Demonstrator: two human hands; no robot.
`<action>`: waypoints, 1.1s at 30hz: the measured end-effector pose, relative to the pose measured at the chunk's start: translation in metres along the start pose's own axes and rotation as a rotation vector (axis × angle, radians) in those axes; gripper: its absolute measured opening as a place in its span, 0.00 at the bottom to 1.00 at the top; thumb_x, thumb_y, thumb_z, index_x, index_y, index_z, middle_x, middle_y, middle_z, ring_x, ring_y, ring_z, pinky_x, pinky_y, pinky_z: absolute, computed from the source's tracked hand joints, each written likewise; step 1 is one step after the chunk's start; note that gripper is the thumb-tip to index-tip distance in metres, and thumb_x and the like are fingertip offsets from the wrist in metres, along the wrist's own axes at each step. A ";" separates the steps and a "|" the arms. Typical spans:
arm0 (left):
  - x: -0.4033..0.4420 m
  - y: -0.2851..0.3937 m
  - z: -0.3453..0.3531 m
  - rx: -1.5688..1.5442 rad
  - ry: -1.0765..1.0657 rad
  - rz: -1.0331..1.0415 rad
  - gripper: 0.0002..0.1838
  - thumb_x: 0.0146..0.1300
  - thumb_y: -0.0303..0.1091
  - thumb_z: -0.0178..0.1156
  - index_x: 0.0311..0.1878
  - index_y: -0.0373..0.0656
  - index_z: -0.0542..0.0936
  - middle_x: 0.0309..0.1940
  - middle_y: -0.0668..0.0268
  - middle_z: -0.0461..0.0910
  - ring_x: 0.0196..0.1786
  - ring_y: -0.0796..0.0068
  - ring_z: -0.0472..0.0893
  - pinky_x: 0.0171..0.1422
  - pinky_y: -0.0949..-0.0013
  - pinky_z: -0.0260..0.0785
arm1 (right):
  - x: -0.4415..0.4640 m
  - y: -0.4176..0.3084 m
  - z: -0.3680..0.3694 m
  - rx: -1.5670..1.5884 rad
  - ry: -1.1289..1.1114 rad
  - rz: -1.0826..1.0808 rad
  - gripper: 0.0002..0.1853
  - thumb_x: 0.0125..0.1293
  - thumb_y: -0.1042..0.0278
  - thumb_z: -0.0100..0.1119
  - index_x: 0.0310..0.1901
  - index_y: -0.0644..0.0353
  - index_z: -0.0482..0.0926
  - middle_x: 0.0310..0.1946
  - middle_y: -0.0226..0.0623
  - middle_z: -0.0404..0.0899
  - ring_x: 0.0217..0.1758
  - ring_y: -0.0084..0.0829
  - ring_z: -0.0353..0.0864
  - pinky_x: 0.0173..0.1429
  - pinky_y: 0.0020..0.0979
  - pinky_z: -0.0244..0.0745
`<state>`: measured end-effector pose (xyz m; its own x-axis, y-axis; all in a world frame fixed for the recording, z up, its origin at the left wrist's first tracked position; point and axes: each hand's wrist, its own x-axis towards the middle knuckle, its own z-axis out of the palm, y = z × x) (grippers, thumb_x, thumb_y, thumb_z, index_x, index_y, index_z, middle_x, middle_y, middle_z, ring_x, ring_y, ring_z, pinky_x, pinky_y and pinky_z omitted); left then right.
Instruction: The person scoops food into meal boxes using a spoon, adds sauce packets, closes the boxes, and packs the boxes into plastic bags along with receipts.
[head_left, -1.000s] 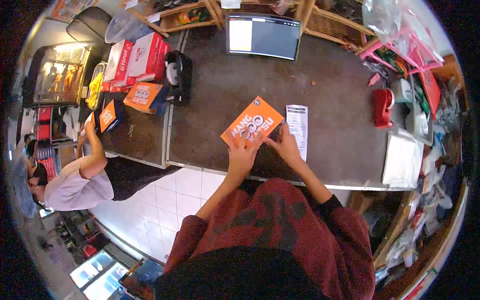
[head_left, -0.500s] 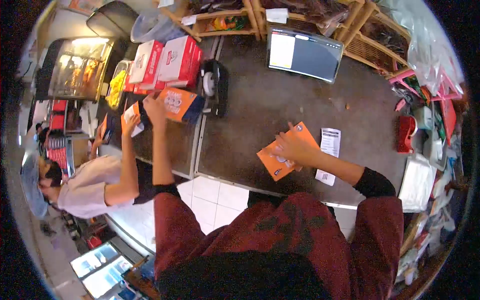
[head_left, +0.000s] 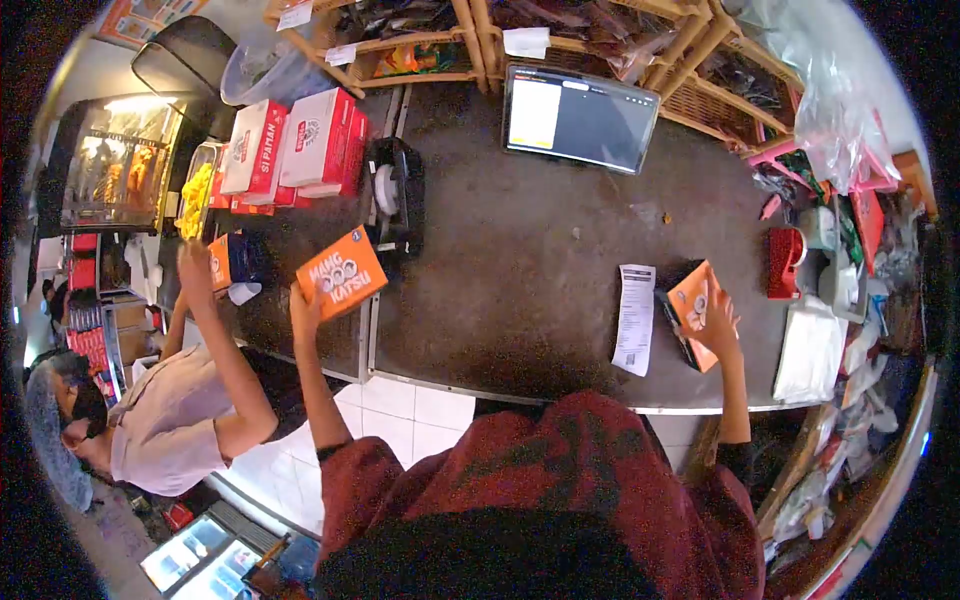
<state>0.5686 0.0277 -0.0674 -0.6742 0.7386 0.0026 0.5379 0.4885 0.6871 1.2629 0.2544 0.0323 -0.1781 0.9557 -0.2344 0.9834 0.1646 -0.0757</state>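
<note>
An orange box (head_left: 345, 268) printed "MANG KATSU" is tilted over the left part of the counter, and my left hand (head_left: 305, 315) grips its lower left edge. On the right, a second orange box (head_left: 688, 298) with dark sides is held by my right hand (head_left: 712, 325), whose fingers lie over its face and edge. Between my hands, nearer the right one, a printed paper receipt (head_left: 633, 320) lies flat on the dark counter (head_left: 500, 280).
A co-worker (head_left: 185, 415) stands at my left, one hand by another orange box (head_left: 218, 262). Red and white boxes (head_left: 320, 140) are stacked behind, beside a black tape-like device (head_left: 392, 190). A tablet (head_left: 580, 118) stands at the back. A red dispenser (head_left: 785, 262) and white bags (head_left: 808, 350) lie right.
My right hand has carried its orange box from left of the receipt to its right side. My left hand has brought the other orange box away from the red boxes, toward me.
</note>
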 end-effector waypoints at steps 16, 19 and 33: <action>-0.220 0.180 0.091 -0.269 -0.064 -0.287 0.25 0.57 0.39 0.61 0.51 0.31 0.66 0.44 0.55 0.70 0.48 0.66 0.71 0.52 0.64 0.65 | 0.184 -0.227 0.061 -0.258 0.338 -0.646 0.18 0.60 0.55 0.50 0.47 0.58 0.68 0.68 0.35 0.47 0.73 0.38 0.36 0.68 0.60 0.35; -0.225 0.200 0.112 -0.317 -0.112 -0.133 0.23 0.60 0.38 0.58 0.50 0.31 0.66 0.45 0.55 0.70 0.48 0.65 0.72 0.53 0.65 0.65 | 0.179 -0.220 0.055 -0.246 0.331 -0.674 0.20 0.59 0.56 0.50 0.50 0.57 0.69 0.67 0.38 0.50 0.72 0.41 0.39 0.67 0.62 0.37; -0.215 0.229 0.140 -0.340 -0.341 -0.211 0.25 0.59 0.45 0.59 0.52 0.35 0.69 0.41 0.56 0.78 0.41 0.72 0.78 0.48 0.69 0.69 | -0.017 -0.112 0.066 0.815 -0.130 -0.260 0.20 0.60 0.56 0.54 0.43 0.68 0.77 0.33 0.52 0.80 0.34 0.33 0.81 0.39 0.29 0.73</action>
<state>0.9074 0.0459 -0.0118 -0.5162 0.7775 -0.3592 0.1758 0.5066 0.8441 1.1537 0.2034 -0.0192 -0.4450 0.8685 -0.2183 0.5892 0.1004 -0.8018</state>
